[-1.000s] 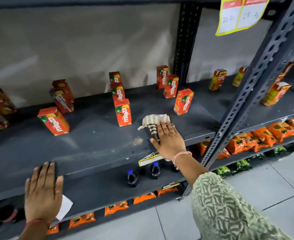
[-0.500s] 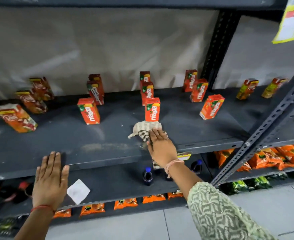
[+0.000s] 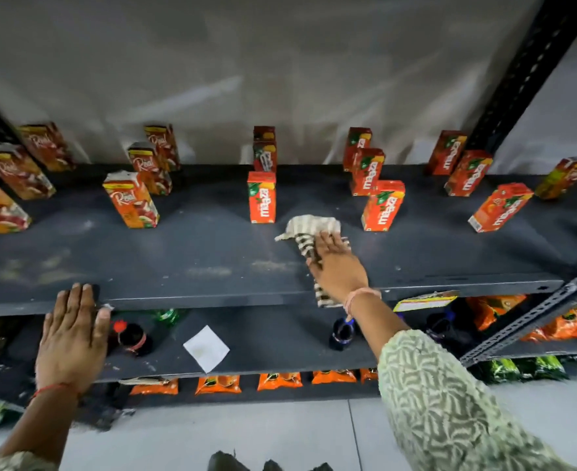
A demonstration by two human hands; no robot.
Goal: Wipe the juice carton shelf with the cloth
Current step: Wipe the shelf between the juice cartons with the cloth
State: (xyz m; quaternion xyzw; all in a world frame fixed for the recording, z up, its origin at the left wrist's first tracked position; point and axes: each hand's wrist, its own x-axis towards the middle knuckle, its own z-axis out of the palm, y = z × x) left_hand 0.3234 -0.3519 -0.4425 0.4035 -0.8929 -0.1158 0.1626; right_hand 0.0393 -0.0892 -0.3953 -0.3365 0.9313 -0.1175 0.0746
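A dark grey shelf (image 3: 195, 253) carries several upright juice cartons. A striped beige cloth (image 3: 309, 229) lies on it between two orange Maaza cartons (image 3: 262, 197) (image 3: 383, 205). My right hand (image 3: 338, 270) presses flat on the cloth, whose tail hangs over the shelf's front edge. My left hand (image 3: 71, 334) rests flat against the front edge at the left, fingers together, holding nothing. Dusty smears show on the shelf surface left of the cloth.
Red Real cartons (image 3: 130, 198) stand at the left, more Maaza cartons (image 3: 499, 207) at the right. A lower shelf holds dark bottles (image 3: 132, 338), a white paper square (image 3: 206, 348) and orange packets (image 3: 569, 322). A black perforated upright (image 3: 531, 62) rises at right.
The view has swung left, bringing the Real cartons into sight. My right hand has slid the cloth leftward along the shelf. My left hand stays at the front edge.
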